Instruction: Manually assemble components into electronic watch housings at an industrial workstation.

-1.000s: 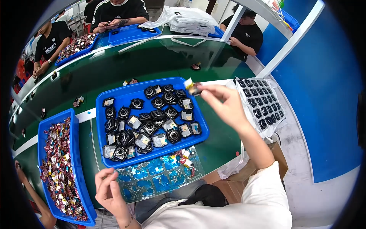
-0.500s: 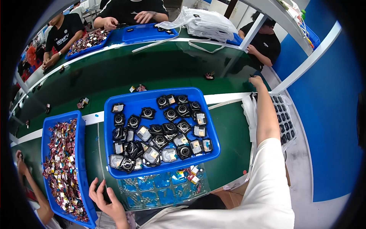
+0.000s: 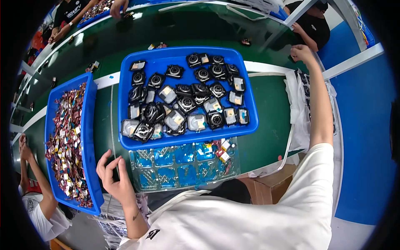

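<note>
My left hand (image 3: pixel 114 177) hovers beside the near left corner of a blue tray, its fingers apart and nothing in them. The tray (image 3: pixel 189 139) holds several black smartwatch bodies (image 3: pixel 217 119), some with the round sensor back up, others showing a pale grey inside. Far to the right, my right hand (image 3: pixel 302 54) reaches over the edge of the green belt, fingers curled. A small dark bit shows at its fingertips; what it is, I cannot make out. Under the tray's near edge lies a clear plastic blister tray (image 3: pixel 166 173) with blue cells and a few small coloured parts.
A long blue bin (image 3: pixel 93 146) of small red, yellow and white parts stands at the left. White foam sheets (image 3: pixel 298 112) lie at the right, by trays of black pieces. Small assemblies (image 3: pixel 246 42) sit on the green belt (image 3: pixel 200 33). Co-workers' hands (image 3: pixel 118 7) are across it.
The view has tilted and shifted, so the tray appears higher. My right hand stays stretched out at the far right, its fingers now more curled. My left hand remains open beside the tray.
</note>
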A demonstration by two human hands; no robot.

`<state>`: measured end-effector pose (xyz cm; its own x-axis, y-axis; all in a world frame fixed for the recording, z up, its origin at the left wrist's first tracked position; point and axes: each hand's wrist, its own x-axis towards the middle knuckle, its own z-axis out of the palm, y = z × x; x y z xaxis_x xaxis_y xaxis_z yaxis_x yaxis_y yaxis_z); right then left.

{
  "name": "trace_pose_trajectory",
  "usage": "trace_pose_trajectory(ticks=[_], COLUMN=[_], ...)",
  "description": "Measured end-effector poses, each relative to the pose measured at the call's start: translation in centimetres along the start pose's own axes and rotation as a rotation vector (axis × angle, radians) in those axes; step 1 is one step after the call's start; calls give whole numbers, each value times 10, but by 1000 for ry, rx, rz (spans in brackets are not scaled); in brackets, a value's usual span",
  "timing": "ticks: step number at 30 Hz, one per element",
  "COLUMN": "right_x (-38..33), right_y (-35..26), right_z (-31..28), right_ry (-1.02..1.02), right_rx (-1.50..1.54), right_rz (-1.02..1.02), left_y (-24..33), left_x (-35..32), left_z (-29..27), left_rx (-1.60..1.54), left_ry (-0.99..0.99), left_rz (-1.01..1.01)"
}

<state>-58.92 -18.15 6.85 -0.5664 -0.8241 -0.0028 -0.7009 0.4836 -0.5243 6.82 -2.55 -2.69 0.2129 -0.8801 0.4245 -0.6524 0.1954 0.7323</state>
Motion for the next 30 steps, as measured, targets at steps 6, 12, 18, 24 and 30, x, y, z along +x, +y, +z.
trace_pose_trajectory(ticks=[6,12,18,24,30], right_x=[-206,-357,-384,-383,-382], right_y=[-133,-141,-129,-133,-110], right_z=[14,95,148,153,164], right_ry=[-84,-141,45,108,360], right_rx=[148,-226,229,231,528], right_rz=[-630,-672,-564,-498,-517], left_y=[-12,3,9,33,7], left_x=[-2,-4,-3,8,72], left_z=[-4,2,-9,-44,-108], left_rx=[-152,-452,-406,-293,419], left_ry=[-67,18,-231,-172,-68], left_rz=[-25,-203,211,342,303])
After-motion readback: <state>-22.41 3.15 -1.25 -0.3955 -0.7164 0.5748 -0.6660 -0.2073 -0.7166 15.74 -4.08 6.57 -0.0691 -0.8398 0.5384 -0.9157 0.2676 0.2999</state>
